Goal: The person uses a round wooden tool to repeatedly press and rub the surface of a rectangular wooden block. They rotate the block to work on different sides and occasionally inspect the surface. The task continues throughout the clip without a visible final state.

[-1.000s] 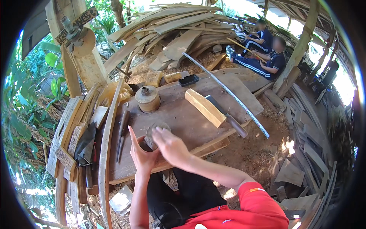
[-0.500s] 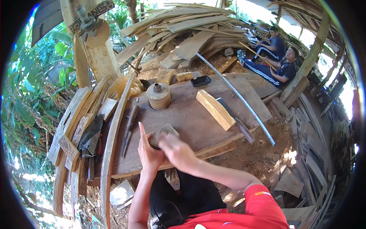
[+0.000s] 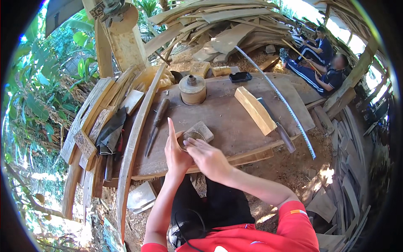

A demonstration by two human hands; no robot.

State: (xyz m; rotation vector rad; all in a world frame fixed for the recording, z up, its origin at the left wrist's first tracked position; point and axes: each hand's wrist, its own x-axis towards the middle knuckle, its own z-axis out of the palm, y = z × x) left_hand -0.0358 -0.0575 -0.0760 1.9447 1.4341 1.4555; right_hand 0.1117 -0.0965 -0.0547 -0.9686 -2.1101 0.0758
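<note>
My left hand (image 3: 176, 156) has its thumb and lower fingers round a grey, block-like piece (image 3: 204, 130), with its index finger pointing up. My right hand (image 3: 210, 159) lies over it, fingers pressed together on a rounded part; its underside is hidden. They are at the near edge of a worn wooden bench (image 3: 222, 138). A dark-handled pointed tool (image 3: 160, 114) lies left of them. To the right a pale curved wood piece (image 3: 254, 109) rests beside a wide blade with a brown handle (image 3: 284, 136). A round wooden tool (image 3: 193, 94) stands behind them.
A long steel rule (image 3: 285, 105) crosses the bench's right side. Planks (image 3: 96, 113) and a long strip (image 3: 140, 117) line the left. Board piles rise behind and right. Two people (image 3: 319, 82) sit at the back right by a post (image 3: 360, 63), one holding a pole.
The view has shifted, so the bench appears higher and farther right. My right hand's fingers lie straighter on the grey piece, and more of that piece's far corner shows.
</note>
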